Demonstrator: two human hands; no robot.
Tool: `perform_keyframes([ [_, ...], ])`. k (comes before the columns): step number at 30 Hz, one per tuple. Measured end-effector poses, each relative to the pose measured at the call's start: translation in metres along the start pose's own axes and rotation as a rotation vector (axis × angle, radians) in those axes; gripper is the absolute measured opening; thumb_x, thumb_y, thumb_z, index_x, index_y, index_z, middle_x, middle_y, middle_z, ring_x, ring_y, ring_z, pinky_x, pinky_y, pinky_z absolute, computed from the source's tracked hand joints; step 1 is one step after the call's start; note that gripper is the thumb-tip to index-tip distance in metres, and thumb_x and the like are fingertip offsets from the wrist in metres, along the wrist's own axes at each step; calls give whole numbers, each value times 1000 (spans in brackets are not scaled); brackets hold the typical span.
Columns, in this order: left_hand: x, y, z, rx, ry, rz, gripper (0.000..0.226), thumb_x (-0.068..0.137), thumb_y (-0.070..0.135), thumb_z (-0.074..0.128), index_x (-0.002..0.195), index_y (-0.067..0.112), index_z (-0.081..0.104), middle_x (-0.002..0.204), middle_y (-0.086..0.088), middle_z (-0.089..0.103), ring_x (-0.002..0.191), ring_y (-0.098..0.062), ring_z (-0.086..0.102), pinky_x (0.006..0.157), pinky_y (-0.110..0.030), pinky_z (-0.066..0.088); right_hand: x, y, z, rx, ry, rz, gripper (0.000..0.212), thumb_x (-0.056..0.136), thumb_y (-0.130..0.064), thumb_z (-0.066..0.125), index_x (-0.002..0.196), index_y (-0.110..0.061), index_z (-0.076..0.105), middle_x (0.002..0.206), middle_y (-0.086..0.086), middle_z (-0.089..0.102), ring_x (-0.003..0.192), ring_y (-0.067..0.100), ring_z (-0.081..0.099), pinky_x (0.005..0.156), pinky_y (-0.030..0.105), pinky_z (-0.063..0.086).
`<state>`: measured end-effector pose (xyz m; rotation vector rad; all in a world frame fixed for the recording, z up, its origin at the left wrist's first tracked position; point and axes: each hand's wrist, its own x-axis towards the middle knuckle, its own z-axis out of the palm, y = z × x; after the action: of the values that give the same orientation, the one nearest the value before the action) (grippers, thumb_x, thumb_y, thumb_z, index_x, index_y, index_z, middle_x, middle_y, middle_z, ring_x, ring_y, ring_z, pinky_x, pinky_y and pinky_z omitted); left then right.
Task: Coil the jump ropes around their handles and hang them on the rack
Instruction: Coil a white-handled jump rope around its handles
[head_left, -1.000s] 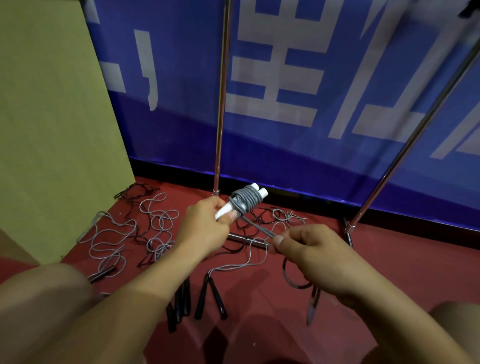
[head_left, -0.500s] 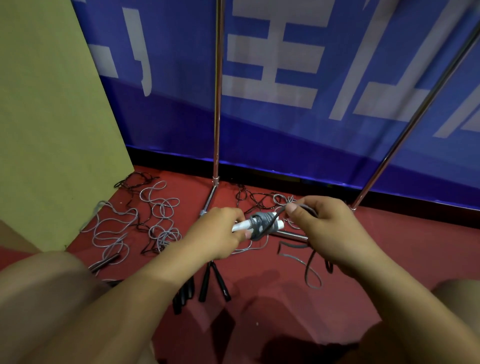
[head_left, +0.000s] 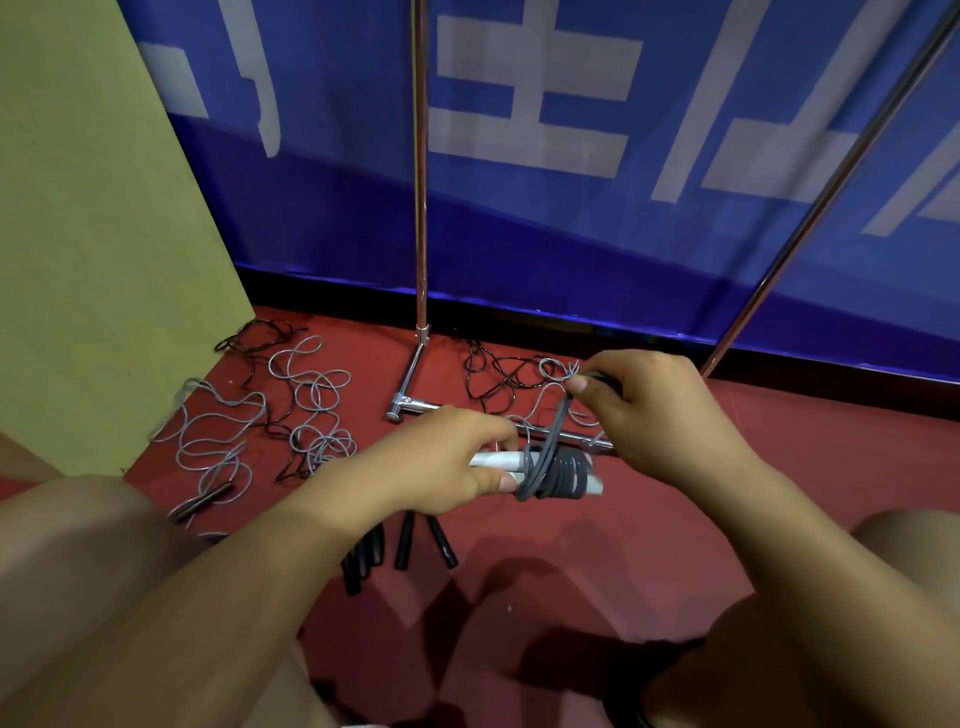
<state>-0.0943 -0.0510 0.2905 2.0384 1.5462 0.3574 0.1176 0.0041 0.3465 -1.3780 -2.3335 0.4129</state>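
Head view: white handles (head_left: 498, 460) with grey rope coil (head_left: 556, 473), between both hands above red floor (head_left: 571, 571).
Left hand (head_left: 441, 462) gripping handles; right hand (head_left: 660, 410) pinching loose rope end (head_left: 563, 410), pulled up from coil.

This looks like a sports hall or gym storeroom. A red floor (head_left: 597, 561) meets a blue printed banner (head_left: 571, 218) (large white characters), with loose jump ropes (head_left: 311, 405) beside a chrome rack (head_left: 420, 208).

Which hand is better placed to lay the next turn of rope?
Right. The right hand already pinches the free grey rope above the coil, while the left hand grips the white handles.
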Motion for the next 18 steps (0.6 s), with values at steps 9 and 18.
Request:
perform_keyframes([
  [9, -13, 17, -20, -329, -106, 96, 11, 88, 28, 74, 92, 30, 65, 84, 1, 68, 72, -7, 56, 70, -30, 44, 6, 4, 0, 52, -74, 7, 16, 91, -41, 66, 89, -26, 73, 74, -9, 68, 70, 3, 61, 61, 21, 45],
  [18, -22, 17, -39, -688, -77, 137, 20, 88, 18, 74, 104, 9, 66, 82, -14, 71, 66, -26, 60, 58, -32, 53, 7, 0, -15, 357, -332, 81, 9, 87, -14, 74, 80, -13, 68, 56, -9, 59, 49, 0, 46, 50, 17, 39],
])
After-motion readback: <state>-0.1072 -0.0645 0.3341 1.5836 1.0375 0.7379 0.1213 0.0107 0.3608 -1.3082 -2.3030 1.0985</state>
